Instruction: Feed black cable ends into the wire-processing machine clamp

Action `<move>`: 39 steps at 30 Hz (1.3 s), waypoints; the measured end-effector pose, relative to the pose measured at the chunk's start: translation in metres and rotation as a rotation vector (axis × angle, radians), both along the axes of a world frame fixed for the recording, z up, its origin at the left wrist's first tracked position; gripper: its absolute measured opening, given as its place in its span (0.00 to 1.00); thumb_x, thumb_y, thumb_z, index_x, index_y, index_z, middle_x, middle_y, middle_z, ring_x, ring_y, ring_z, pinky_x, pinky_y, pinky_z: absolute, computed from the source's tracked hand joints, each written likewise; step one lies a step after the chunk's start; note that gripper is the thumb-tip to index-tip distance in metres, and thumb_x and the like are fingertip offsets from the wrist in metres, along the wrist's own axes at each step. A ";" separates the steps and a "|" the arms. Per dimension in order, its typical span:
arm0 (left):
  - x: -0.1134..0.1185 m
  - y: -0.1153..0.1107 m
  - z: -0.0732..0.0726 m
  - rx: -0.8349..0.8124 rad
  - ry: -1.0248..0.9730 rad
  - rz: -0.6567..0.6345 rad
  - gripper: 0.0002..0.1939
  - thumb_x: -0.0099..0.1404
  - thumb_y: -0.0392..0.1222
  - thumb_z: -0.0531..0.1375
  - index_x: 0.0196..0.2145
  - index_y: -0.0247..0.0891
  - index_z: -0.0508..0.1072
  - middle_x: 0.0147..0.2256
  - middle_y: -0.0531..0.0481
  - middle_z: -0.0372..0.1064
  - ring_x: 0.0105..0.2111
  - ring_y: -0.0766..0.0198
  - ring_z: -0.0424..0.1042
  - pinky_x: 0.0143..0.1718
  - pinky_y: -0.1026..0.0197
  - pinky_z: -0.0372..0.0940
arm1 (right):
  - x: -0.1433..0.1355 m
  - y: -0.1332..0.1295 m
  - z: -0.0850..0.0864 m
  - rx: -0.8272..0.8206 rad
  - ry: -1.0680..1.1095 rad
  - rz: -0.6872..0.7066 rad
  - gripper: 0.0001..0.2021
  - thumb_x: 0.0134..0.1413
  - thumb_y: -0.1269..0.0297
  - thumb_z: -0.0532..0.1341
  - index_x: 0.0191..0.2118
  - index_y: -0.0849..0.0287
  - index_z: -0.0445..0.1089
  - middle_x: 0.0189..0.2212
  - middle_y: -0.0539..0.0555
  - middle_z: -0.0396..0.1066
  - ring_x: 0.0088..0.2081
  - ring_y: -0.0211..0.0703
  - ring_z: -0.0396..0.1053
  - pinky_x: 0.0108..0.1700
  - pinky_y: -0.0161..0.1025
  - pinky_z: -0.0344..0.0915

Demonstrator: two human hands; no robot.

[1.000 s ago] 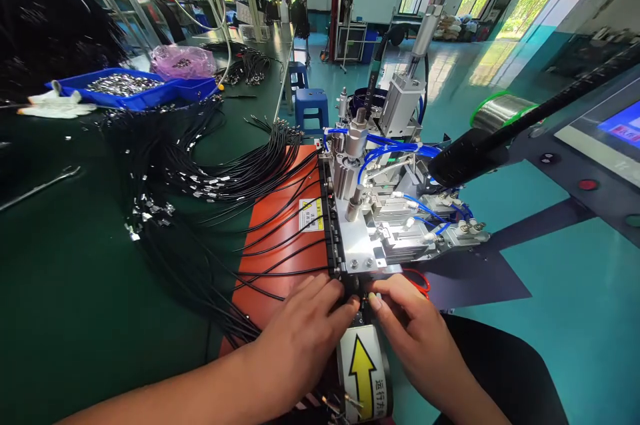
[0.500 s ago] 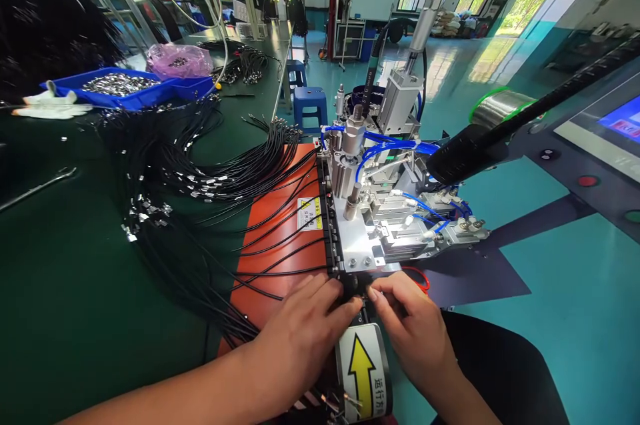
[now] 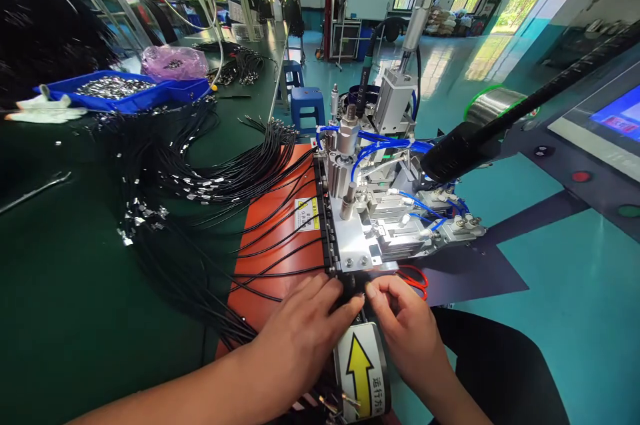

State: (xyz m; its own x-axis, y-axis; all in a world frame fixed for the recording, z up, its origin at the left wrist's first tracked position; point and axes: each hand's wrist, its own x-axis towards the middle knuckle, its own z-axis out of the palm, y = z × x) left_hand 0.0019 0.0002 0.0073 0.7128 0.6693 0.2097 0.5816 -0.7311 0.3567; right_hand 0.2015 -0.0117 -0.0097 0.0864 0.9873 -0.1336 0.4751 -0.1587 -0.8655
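Note:
My left hand (image 3: 306, 325) rests over the near end of the machine's dark clamp strip (image 3: 327, 228), fingers curled and thumb stretched toward the right hand. Black cables (image 3: 270, 273) run across the orange-red sloped plate (image 3: 280, 218), some passing under this hand. Close by on the right, my right hand (image 3: 407, 325) pinches thumb against index finger at the strip's end. Whatever lies between the fingertips of both hands is too small or hidden to make out. Just below them sits a white label with a yellow arrow (image 3: 361, 371).
Ahead stands the metal machine (image 3: 380, 211) with blue air tubes. Red-handled scissors or pliers (image 3: 414, 278) lie beside it. Cable bundles (image 3: 200, 178) cover the green table (image 3: 65, 318); a blue tray (image 3: 113, 88) holds small metal parts. A control panel (image 3: 595, 165) and solder-like wire spool (image 3: 495, 108) are right.
The view has shifted slightly, moving the surroundings left. Both hands stay at the strip's end in nearly the same pose, with only slight finger movement.

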 end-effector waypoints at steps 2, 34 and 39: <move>-0.001 -0.001 -0.001 0.004 0.018 -0.003 0.26 0.68 0.27 0.52 0.62 0.40 0.64 0.48 0.41 0.66 0.46 0.52 0.65 0.48 0.45 0.68 | -0.001 0.000 0.000 -0.039 -0.003 -0.013 0.15 0.64 0.51 0.56 0.32 0.55 0.70 0.27 0.50 0.70 0.29 0.44 0.67 0.32 0.38 0.62; -0.006 0.004 0.028 -0.104 0.167 0.068 0.12 0.65 0.27 0.54 0.43 0.36 0.73 0.37 0.44 0.70 0.36 0.52 0.67 0.38 0.47 0.70 | -0.006 -0.004 -0.001 0.041 -0.043 0.054 0.16 0.69 0.54 0.50 0.31 0.55 0.64 0.26 0.49 0.68 0.30 0.43 0.67 0.33 0.37 0.62; -0.008 -0.001 0.018 -0.034 0.207 0.035 0.12 0.64 0.28 0.54 0.43 0.35 0.73 0.38 0.43 0.70 0.37 0.52 0.67 0.40 0.48 0.70 | -0.008 -0.003 -0.006 0.053 -0.078 0.059 0.17 0.70 0.55 0.47 0.30 0.54 0.62 0.26 0.49 0.66 0.29 0.43 0.65 0.33 0.38 0.61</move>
